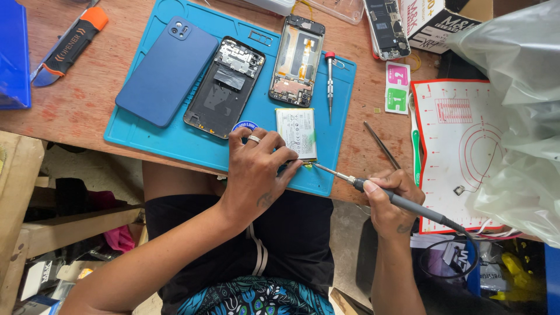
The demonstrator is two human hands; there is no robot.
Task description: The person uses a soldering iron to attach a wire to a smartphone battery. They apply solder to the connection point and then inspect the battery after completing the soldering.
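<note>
Head view: battery (296, 131) under left hand (256, 169) fingertips; right hand (389, 195) holds soldering iron (373, 189).

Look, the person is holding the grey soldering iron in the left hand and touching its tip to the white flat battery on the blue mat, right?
Not quite: the head view shows the grey soldering iron in the right hand. The left hand steadies the white flat battery on the blue mat.

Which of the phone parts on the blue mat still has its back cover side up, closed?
The blue phone back cover with camera cutout, leftmost on the blue silicone mat. The black inner frame and the open phone chassis beside it expose their insides.
</note>
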